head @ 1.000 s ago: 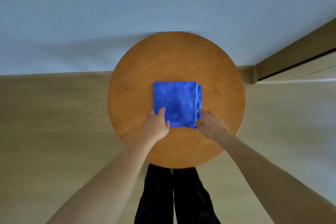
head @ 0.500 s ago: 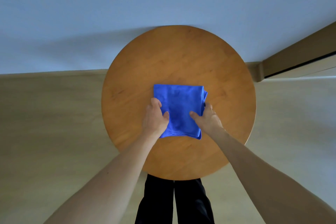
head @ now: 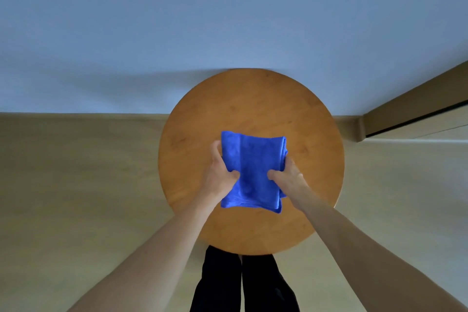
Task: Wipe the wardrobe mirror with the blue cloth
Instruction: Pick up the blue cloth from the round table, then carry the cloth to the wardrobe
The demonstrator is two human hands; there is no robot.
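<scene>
Blue cloth (head: 253, 167) now lifted off round table (head: 253, 99), lower edge drooping; left hand (head: 219, 177), right hand (head: 288, 178) grip its sides

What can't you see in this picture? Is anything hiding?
All in the head view:
- Most fingers of the left hand and right hand are tucked under the blue cloth.
- The round table hides its own legs under its top.
- The brown frame on the right is cut off by the edge, and no mirror can be made out.
- The black trousers run off the bottom edge, so no feet show.
</scene>
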